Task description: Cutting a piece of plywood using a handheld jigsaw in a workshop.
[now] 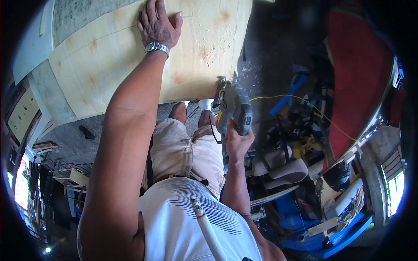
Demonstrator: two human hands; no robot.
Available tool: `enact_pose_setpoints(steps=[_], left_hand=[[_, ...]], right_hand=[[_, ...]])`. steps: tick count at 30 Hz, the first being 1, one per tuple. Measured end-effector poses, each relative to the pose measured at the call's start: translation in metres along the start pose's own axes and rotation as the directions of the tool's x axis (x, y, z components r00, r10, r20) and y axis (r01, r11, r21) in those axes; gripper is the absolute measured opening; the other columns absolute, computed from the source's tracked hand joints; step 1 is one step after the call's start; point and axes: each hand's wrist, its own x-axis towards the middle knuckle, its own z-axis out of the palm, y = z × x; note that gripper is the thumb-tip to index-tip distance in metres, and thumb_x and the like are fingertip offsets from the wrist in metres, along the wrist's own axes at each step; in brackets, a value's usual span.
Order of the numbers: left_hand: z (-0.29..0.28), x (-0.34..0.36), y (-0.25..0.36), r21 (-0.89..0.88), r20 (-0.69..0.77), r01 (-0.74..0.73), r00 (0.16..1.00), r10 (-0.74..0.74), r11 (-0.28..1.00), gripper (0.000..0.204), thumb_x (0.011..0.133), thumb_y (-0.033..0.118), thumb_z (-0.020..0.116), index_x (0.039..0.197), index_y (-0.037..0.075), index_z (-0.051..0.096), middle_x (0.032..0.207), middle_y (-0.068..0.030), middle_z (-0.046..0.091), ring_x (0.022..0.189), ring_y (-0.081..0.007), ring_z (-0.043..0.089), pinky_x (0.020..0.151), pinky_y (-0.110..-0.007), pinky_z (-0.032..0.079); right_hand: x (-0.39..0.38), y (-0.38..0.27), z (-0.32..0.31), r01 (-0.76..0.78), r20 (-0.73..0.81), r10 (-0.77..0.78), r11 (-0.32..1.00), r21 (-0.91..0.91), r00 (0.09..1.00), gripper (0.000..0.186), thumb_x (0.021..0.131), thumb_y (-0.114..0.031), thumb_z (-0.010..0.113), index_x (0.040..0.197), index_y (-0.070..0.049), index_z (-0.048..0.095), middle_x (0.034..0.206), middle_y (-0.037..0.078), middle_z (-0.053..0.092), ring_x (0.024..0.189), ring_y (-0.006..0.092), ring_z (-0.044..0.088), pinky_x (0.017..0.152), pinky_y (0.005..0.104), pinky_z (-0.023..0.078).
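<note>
A pale plywood sheet fills the upper view, marked with faint curved lines and dotted with small chips near its middle. My left hand lies on it with fingers spread, a silver watch on the wrist. At the sheet's near right edge, my right hand grips a grey and yellow jigsaw, its foot at the edge. Whether the blade is in the wood I cannot tell. A white cigarette with an ashy tip juts up from the bottom of the view, in front of my chest.
A yellow cord runs right, over a cluttered dark floor. A large red panel stands at right, near a grey padded seat, blue pieces and scrap. Greenish panels and stacked wood are at left.
</note>
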Motion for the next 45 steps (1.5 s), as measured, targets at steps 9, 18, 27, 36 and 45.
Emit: enact_pose_setpoints(steps=[9,18,27,36,45], left_hand=[[-0.009,0.002,0.006,0.037,0.136,0.061,0.988,-0.066,0.997,0.076,0.091,0.035,0.066,0.149,-0.006,0.040,0.160,-0.0234,0.032,0.151,-0.0426,0.026,0.125,-0.056,0.020],[-0.016,0.003,0.009,0.033,0.153,0.073,0.985,-0.077,0.997,0.075,0.091,0.036,0.066,0.148,-0.007,0.041,0.159,-0.0233,0.034,0.149,-0.0427,0.028,0.124,-0.056,0.021],[-0.011,0.003,0.009,0.027,0.146,0.075,0.986,-0.078,0.997,0.076,0.091,0.036,0.066,0.149,-0.006,0.040,0.161,-0.0229,0.032,0.151,-0.0423,0.026,0.124,-0.056,0.021],[-0.010,0.005,0.006,0.028,0.164,0.098,0.981,-0.101,0.995,0.076,0.092,0.037,0.066,0.150,-0.005,0.039,0.161,-0.0223,0.032,0.151,-0.0419,0.026,0.124,-0.056,0.021],[-0.013,0.006,0.008,0.007,0.162,0.076,0.984,-0.076,0.997,0.078,0.090,0.037,0.068,0.149,-0.005,0.039,0.160,-0.0219,0.033,0.151,-0.0416,0.026,0.125,-0.055,0.020]], right_hand=[[0.001,-0.002,0.001,0.048,-0.028,-0.048,0.999,0.009,0.998,0.018,0.089,-0.012,0.078,0.098,0.001,0.069,0.082,0.002,0.067,0.069,0.0089,0.060,0.065,0.0267,0.048],[0.001,-0.009,0.002,-0.024,-0.018,0.025,1.000,0.015,1.000,0.022,0.089,-0.010,0.078,0.106,0.002,0.071,0.092,0.002,0.072,0.079,0.0086,0.063,0.074,0.0258,0.052],[0.004,-0.004,0.003,0.061,-0.027,-0.060,0.997,0.042,0.998,0.020,0.090,-0.008,0.078,0.106,0.002,0.070,0.089,0.001,0.070,0.073,0.0067,0.062,0.065,0.0243,0.050],[0.005,-0.017,0.009,0.111,-0.056,-0.107,0.992,0.066,0.993,0.021,0.089,-0.017,0.078,0.091,0.000,0.068,0.068,0.002,0.062,0.054,0.0097,0.055,0.051,0.0269,0.041],[0.004,-0.016,0.008,0.055,-0.053,-0.052,0.997,0.048,0.997,0.018,0.090,-0.013,0.078,0.098,0.001,0.069,0.076,0.000,0.065,0.061,0.0074,0.057,0.056,0.0250,0.044]])
